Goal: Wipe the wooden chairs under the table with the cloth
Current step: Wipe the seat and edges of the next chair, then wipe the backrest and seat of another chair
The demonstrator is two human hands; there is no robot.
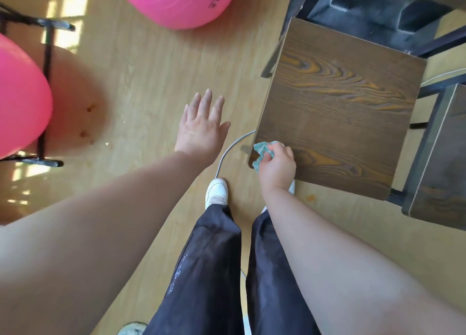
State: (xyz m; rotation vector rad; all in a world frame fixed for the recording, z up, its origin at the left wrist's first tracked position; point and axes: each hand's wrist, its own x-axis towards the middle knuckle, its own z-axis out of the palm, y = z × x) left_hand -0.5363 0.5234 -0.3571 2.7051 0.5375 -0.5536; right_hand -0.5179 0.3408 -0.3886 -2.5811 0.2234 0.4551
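Teal cloth (260, 153) sits bunched in the right hand (277, 166), whose fingers curl round it, at the near left corner of a dark wooden chair (335, 102) seat. The left hand (201, 129) hovers over the pale wood floor (151, 69), fingers straight and spread, holding nothing. A second chair (443, 163) stands just beside the first, at the right edge; a pink exercise ball (176, 1) lies on the floor beyond.

Bare left hand (201, 126) and right hand (277, 169), dark trousers (211, 254) with faint white lettering, white shoes (216, 190)
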